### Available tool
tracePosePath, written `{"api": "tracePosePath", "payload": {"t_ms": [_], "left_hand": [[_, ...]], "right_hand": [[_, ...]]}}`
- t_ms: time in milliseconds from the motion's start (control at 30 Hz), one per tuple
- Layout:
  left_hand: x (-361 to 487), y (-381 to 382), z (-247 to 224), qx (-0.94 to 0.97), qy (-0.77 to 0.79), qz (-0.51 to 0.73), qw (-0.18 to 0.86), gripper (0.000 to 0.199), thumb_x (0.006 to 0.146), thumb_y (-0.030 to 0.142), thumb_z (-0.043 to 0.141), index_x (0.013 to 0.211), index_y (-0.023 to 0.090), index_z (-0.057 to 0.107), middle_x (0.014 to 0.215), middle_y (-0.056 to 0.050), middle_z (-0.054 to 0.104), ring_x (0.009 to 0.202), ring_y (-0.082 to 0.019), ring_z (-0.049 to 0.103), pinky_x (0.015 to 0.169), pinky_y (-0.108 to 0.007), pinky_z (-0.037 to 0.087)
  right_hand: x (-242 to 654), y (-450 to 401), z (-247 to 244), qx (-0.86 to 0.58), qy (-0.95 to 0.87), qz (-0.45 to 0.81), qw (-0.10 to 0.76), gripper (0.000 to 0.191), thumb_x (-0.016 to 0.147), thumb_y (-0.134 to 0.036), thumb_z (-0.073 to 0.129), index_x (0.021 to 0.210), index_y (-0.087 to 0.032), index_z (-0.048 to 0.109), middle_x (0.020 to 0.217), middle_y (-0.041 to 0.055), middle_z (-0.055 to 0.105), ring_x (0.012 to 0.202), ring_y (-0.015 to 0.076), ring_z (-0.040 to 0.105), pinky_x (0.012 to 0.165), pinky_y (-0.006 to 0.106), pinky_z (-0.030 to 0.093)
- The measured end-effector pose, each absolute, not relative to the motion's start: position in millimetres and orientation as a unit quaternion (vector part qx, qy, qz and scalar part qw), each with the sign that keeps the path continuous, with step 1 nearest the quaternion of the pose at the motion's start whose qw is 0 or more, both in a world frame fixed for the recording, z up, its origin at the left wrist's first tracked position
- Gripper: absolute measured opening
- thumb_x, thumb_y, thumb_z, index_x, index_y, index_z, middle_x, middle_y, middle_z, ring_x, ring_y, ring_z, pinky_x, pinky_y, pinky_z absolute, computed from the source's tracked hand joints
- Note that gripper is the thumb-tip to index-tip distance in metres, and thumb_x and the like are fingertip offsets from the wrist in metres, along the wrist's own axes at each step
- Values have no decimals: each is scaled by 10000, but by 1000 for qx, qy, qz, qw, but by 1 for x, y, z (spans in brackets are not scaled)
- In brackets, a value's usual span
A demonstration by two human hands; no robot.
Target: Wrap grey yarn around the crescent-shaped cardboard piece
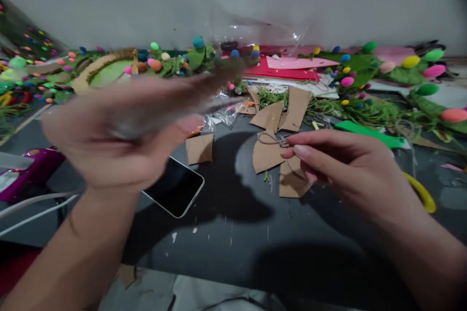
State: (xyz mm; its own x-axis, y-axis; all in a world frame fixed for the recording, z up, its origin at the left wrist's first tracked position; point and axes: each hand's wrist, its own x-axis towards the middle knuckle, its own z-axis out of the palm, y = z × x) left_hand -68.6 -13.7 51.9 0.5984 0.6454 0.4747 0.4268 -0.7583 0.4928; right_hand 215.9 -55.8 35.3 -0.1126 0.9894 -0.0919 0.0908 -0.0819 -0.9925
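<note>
My left hand (pixel 105 131) is raised over the left part of the table and smeared by motion. Its fingers curl round a blurred greyish thing that I cannot make out, with thin dark shapes pointing right. My right hand (pixel 350 165) is closed in a pinch on a thin grey cord (pixel 268 138), whose loop and knot show at the fingertips. Below the cord lie a cardboard piece (pixel 264 158) and another cardboard piece (pixel 292 182). A phone (pixel 178 189) lies under the left hand's edge.
Behind are more cardboard cutouts (pixel 295 107), green stringy strands (pixel 375 109), red sheets (pixel 284 73) and leaves with coloured balls. A purple device (pixel 40 172) with white cables stands left. Near the right hand are a green strip (pixel 372 133) and a yellow handle (pixel 421 192).
</note>
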Motion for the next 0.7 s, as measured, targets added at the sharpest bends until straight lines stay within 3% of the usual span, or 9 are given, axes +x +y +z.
{"api": "tracePosePath", "payload": {"t_ms": [133, 233, 333, 467, 633, 700], "left_hand": [[-55, -23, 42, 896, 299, 319, 82, 246, 909, 468, 693, 1099, 312, 711, 1120, -8, 780, 1295, -290, 630, 1114, -527, 508], [-45, -27, 32, 927, 203, 311, -49, 166, 914, 343, 724, 1080, 356, 722, 1167, 80, 778, 1265, -207, 656, 1201, -461, 430], [-41, -27, 26, 931, 134, 310, -138, 222, 876, 253, 776, 1056, 380, 745, 1270, 152, 730, 1288, -162, 635, 1277, -427, 307], [-41, -23, 21, 916, 145, 347, -141, 203, 872, 273, 780, 1047, 374, 763, 1330, 128, 703, 1335, -190, 589, 1261, -458, 310], [-40, -24, 14, 904, 171, 379, -103, 185, 944, 274, 681, 1070, 396, 739, 1282, 100, 735, 1340, -167, 566, 1252, -460, 326], [-40, -26, 14, 905, 205, 365, -77, 232, 956, 250, 648, 1128, 395, 706, 1342, 68, 704, 1362, -181, 547, 1248, -490, 339]], "right_hand": [[221, -47, 26, -476, -445, 650, 392, 233, 865, -411, 771, 1000, -230, 827, 926, 70, 775, 567, 71, 545, 498, 190, 443], [222, -46, 25, -452, -453, 684, 350, 347, 878, -518, 722, 948, -197, 833, 874, 81, 764, 566, 83, 553, 487, 199, 429], [219, -49, 28, -456, -479, 694, 284, 252, 768, -405, 859, 945, -229, 827, 801, 30, 745, 612, 94, 587, 544, 194, 475], [214, -53, 25, -451, -458, 719, 263, 293, 674, -267, 924, 941, -234, 809, 926, 17, 763, 796, 124, 664, 730, 220, 543], [208, -54, 15, -418, -445, 748, 260, 236, 751, -294, 875, 919, -162, 775, 729, -9, 636, 607, 63, 513, 534, 172, 407], [207, -55, 14, -409, -438, 752, 274, 217, 774, -304, 860, 879, -145, 755, 697, -18, 593, 590, 57, 481, 526, 171, 390]]}}
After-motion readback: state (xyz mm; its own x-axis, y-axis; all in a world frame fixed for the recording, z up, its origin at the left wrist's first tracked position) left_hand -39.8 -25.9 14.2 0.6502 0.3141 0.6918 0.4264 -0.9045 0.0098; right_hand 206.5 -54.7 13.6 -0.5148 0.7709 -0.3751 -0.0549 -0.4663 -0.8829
